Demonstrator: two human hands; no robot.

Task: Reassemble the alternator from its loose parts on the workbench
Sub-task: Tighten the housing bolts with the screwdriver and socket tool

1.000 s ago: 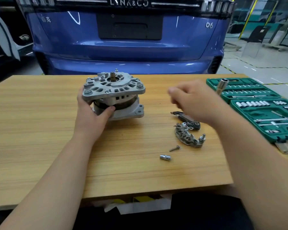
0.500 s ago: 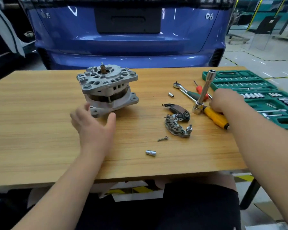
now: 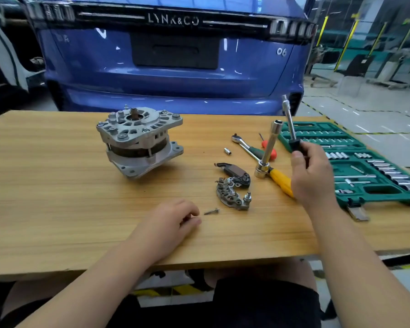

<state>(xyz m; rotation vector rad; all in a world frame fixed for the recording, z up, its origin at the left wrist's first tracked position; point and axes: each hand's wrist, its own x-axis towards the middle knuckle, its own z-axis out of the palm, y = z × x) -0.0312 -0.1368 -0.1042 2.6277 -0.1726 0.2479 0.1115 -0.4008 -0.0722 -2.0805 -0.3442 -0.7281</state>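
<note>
Two hands would be needed for the alternator (image 3: 140, 140), set on the desk (image 3: 57, 197), judged heavy, rigid and best gripped by its cast housing; the right hand (image 3: 313, 176) is clenched round a driver (image 3: 294, 143), whereas what the curled left hand (image 3: 173, 221) holds cannot be told.

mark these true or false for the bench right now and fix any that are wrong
1. The right hand holds a black-handled driver with its shaft pointing up. True.
2. The left hand grips the alternator. False: it is down near the loose screw, apart from the alternator.
3. The rectifier is bolted onto the alternator. False: it lies loose on the workbench, to the right of the alternator.
4. A green socket case lies open at the right end of the workbench. True.
</note>
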